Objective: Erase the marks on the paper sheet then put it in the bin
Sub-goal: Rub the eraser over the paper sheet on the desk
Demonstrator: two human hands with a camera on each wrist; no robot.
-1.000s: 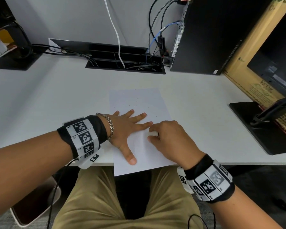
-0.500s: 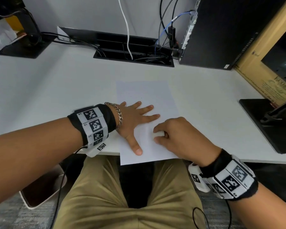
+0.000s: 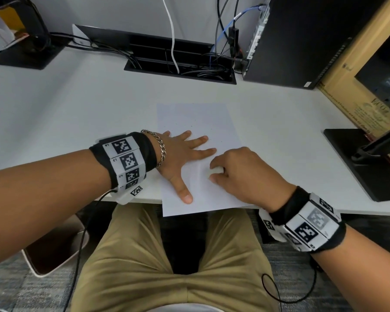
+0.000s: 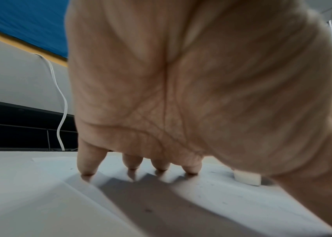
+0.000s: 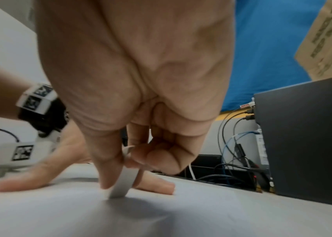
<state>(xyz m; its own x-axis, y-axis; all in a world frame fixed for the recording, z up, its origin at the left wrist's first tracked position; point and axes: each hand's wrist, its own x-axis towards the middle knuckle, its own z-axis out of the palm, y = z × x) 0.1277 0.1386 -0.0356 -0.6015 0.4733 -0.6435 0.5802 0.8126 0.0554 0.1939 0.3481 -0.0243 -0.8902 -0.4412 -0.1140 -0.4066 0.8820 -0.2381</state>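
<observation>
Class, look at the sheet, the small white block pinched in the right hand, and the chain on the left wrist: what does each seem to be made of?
Sheet: thin matte white paper; it ripples beside the block. White block: probably rubber or vinyl eraser, dull with softly rounded edges. Chain: silvery metal, likely steel; its curb links glint.

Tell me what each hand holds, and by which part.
The right hand pinches a white eraser by its upper end. The left hand holds nothing; it presses flat on the paper sheet.
</observation>
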